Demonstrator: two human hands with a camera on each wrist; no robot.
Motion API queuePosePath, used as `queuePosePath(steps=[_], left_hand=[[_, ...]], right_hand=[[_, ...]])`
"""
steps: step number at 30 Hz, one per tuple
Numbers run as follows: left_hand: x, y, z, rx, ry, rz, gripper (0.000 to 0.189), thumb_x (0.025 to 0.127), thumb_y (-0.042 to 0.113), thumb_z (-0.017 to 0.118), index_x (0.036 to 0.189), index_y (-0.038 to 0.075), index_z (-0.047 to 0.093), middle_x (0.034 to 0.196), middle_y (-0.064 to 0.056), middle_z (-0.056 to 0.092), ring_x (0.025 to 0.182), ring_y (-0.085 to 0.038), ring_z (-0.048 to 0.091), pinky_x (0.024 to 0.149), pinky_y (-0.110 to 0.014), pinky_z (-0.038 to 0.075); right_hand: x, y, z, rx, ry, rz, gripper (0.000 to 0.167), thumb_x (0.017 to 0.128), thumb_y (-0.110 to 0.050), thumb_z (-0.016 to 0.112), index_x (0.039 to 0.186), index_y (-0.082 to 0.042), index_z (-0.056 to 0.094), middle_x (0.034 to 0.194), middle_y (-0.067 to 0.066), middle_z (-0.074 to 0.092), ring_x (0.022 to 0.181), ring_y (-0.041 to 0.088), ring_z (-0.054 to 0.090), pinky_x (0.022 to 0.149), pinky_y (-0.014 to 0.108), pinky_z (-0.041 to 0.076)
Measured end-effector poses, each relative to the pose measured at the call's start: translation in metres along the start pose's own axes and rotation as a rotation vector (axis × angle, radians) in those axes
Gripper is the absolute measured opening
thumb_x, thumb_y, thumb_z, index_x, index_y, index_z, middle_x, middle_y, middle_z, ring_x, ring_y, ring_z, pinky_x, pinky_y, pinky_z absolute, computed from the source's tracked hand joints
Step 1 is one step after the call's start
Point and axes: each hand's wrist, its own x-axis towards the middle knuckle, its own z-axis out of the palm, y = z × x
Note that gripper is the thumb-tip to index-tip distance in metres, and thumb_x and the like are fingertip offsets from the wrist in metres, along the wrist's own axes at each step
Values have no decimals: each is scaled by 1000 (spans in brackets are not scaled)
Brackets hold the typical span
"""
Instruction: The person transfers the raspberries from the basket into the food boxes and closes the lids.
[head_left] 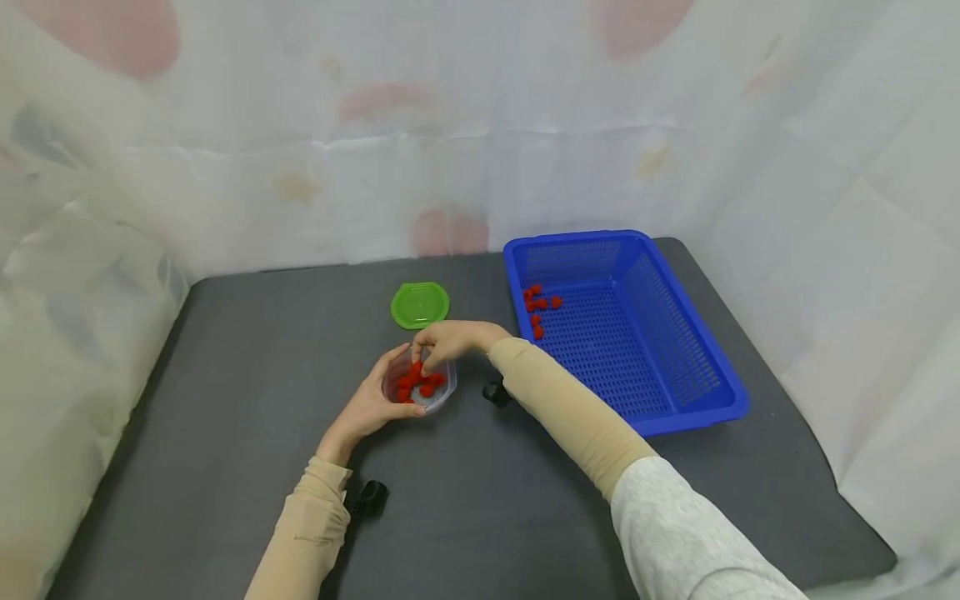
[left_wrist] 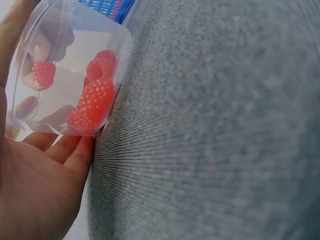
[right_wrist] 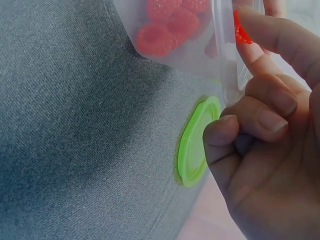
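Observation:
My left hand (head_left: 377,398) grips a clear plastic container (head_left: 442,398) around its side, with fingers at the far wall and thumb at the near rim. Several red raspberries (left_wrist: 93,102) lie at the bottom of it. Over the container's opening, my right hand (head_left: 448,340) pinches one raspberry (right_wrist: 242,29) between thumb and forefinger, its other fingers curled. Through the clear wall, the left wrist view shows that held raspberry (left_wrist: 44,75) above the others. A green lid (head_left: 420,305) lies flat on the table just beyond the container.
A blue perforated basket (head_left: 701,350) stands to the right, with several raspberries (head_left: 536,304) along its left side. The grey table (head_left: 247,375) carries everything. White patterned cloth (head_left: 337,192) hangs behind and at both sides. Black wrist devices (head_left: 369,500) sit by both forearms.

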Motion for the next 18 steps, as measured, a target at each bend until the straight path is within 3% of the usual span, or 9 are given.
queuePosePath(steps=[8, 14, 18], left_hand=[[-2, -2, 0, 4, 34, -45, 100, 70, 23, 82, 147, 32, 20, 154, -4, 24, 138, -29, 30, 111, -54, 23], [-1, -5, 2, 10, 36, -28, 107, 71, 17, 81, 150, 25, 10, 156, -7, 18, 140, -31, 25, 111, -56, 19], [-3, 5, 2, -21, 28, -42, 105, 72, 12, 80, 150, 19, 11, 155, -11, 21, 138, -33, 28, 111, -56, 20]], right_hand=[[1, -1, 2, -16, 18, 13, 22, 84, -19, 66, 106, -15, 62, 80, -1, 46, 71, 12, 42, 61, 22, 35], [0, -1, 3, -21, 3, 12, 25, 86, -19, 65, 110, -13, 61, 82, 0, 48, 71, 12, 42, 61, 22, 36], [-1, -1, 2, -26, 4, 12, 26, 86, -19, 64, 111, -13, 61, 82, 0, 49, 71, 12, 43, 61, 22, 37]])
